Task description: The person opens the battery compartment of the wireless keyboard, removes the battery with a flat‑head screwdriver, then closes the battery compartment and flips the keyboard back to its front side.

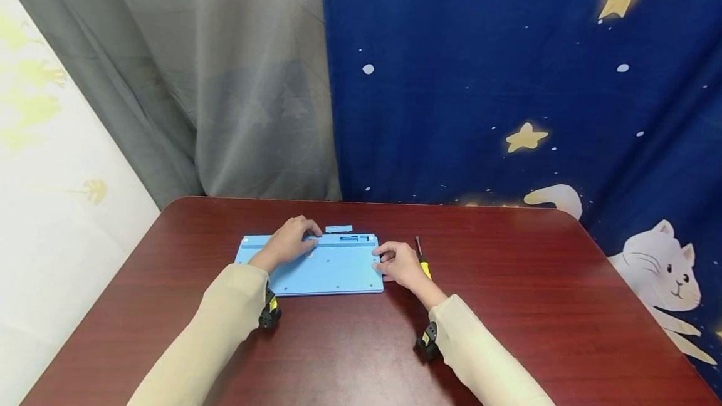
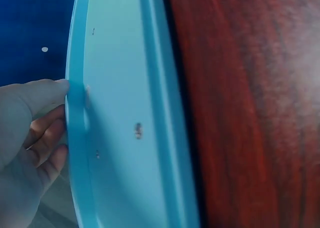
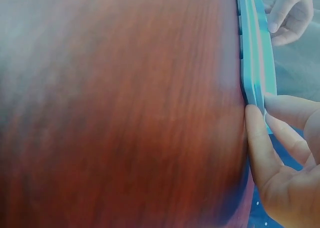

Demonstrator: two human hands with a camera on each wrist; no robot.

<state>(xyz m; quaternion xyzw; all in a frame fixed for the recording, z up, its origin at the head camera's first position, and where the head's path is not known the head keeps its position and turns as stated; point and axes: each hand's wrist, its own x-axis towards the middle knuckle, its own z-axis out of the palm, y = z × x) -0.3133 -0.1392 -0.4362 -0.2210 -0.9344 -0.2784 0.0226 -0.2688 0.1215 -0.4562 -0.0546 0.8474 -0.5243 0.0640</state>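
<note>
A light blue keyboard (image 1: pixel 321 271) lies face down, its underside dotted with small dark screw holes. Near its far right corner, a small battery compartment (image 1: pixel 354 239) is uncovered. The little blue battery cover (image 1: pixel 338 229) rests on the table just behind it. My left hand (image 1: pixel 290 241) reaches over the underside and holds the far edge with curled fingers and thumb; the left wrist view shows the fingertips (image 2: pixel 59 90) against that edge. At the right end my right hand (image 1: pixel 399 263) pinches the keyboard's side, with thumb and fingers about the corner in the right wrist view.
A screwdriver (image 1: pixel 425 268) with a yellow and black handle lies right of the keyboard, partly hidden behind my right hand. The reddish-brown table (image 1: pixel 524 299) has rounded far corners. Behind it hang grey (image 1: pixel 259 111) and dark blue star-patterned curtains (image 1: pixel 434 111).
</note>
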